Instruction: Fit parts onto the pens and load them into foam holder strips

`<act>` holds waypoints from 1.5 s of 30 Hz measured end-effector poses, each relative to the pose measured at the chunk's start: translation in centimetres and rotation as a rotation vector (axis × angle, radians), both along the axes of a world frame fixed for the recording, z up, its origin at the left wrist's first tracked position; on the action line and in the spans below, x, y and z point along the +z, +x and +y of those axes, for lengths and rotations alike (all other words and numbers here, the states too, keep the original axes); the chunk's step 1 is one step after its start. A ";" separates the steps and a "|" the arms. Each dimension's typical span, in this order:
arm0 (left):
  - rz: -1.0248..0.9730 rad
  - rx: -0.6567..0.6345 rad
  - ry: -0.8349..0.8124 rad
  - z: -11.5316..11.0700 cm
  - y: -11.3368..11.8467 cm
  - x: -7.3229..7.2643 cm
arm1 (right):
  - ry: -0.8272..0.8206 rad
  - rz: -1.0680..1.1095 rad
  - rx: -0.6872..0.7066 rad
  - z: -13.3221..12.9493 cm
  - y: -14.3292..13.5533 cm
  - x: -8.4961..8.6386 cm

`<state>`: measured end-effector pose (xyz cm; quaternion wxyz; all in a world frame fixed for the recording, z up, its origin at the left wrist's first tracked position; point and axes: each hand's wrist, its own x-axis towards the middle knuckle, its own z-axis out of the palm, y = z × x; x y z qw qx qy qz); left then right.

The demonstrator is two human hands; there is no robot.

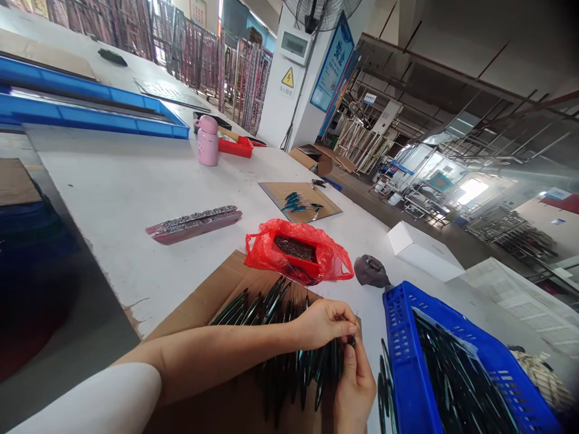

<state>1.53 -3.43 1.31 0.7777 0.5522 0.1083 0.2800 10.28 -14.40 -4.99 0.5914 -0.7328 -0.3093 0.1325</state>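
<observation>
Two hands meet at the near edge of the worktop, over a sheet of brown cardboard. Left hand comes in from the left, fingers curled narrow, pinching a small dark piece at its fingertips. Right hand rises from the near edge, thumb and forefinger closed on the same piece from below. The piece sits between the two hands, touching both; its exact shape is too small to tell.

Directly beneath the hands: a fanned pile of dark, glossy, pointed strips lying on the cardboard, tips toward the far side. Left forearm crosses over this pile.

Just right of the hands: a blue perforated crate at the near right corner, filled with more dark strips. A few strips lean against its left wall.

Beyond the pile: a red plastic bag holding a tray of dark small parts. Right of the bag, a grey lump-like object, then a white box. Left of the bag, a long pink sleeve of parts.

Farther back: a pink bottle, upright, near a blue tray at the far left edge.
</observation>
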 end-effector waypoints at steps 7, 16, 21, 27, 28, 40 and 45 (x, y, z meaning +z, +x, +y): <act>0.000 0.016 0.044 0.0 0.2 -0.4 | -0.032 -0.026 0.004 0.0 0.1 0.0; -0.006 0.084 0.185 0.0 0.2 -0.7 | -0.028 -0.011 -0.046 -0.1 -0.1 0.0; 0.058 0.103 0.225 0.2 0.4 -1.1 | -0.071 -0.010 -0.069 -0.1 0.0 -0.3; 0.112 -0.018 0.048 0.4 0.6 -1.1 | -0.081 -0.017 -0.069 0.0 0.0 0.1; 0.103 -0.024 0.034 0.5 0.5 -1.1 | -0.086 -0.017 -0.072 0.0 0.0 0.2; 0.127 0.045 0.057 0.4 0.5 -1.4 | -0.112 0.010 -0.074 0.0 -0.9 0.8; 0.274 0.072 0.134 1.5 0.8 -2.1 | -0.199 -0.012 -0.022 0.2 -0.6 1.2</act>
